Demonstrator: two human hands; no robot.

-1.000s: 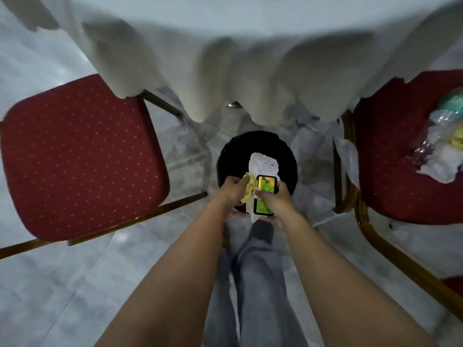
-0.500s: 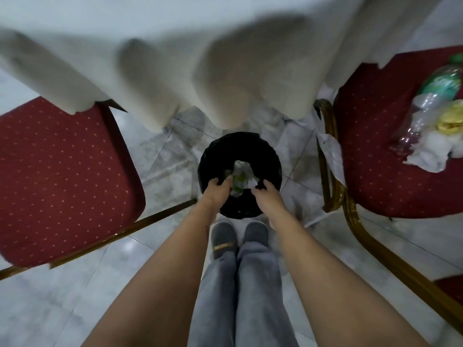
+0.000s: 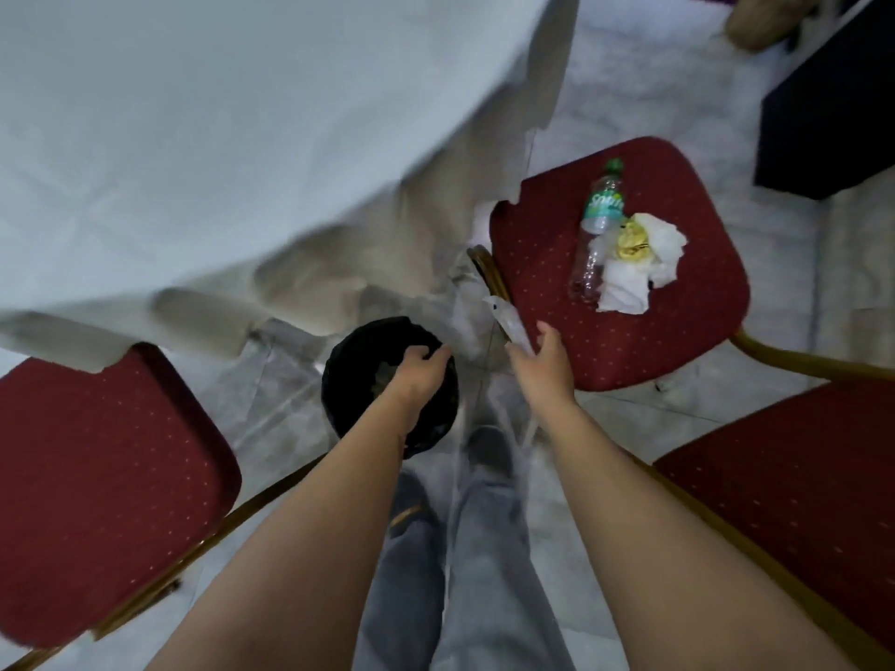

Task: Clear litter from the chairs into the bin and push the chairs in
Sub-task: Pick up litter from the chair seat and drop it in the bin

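A black bin (image 3: 353, 380) stands on the floor under the table's edge, with litter lying dark inside it. My left hand (image 3: 416, 375) is over the bin, its fingers curled at the far right rim. My right hand (image 3: 542, 360) is open with fingers spread at the front left corner of the right red chair (image 3: 678, 331), beside a white wrapper (image 3: 506, 319) hanging at the seat's edge. On that seat lie a clear Sprite bottle (image 3: 598, 225), a crumpled yellow wrapper (image 3: 632, 239) and white tissues (image 3: 627, 285).
A bare red chair (image 3: 97, 477) stands at the left, partly under the white tablecloth (image 3: 193, 138). Another red seat (image 3: 799, 477) is at the lower right. A dark cabinet (image 3: 833, 113) stands at the upper right. My legs are below the bin.
The green packet, tissue and yellow wrapper left my hands and dropped into the bin. My right hand then moved right toward the littered chair, while the view swung right.
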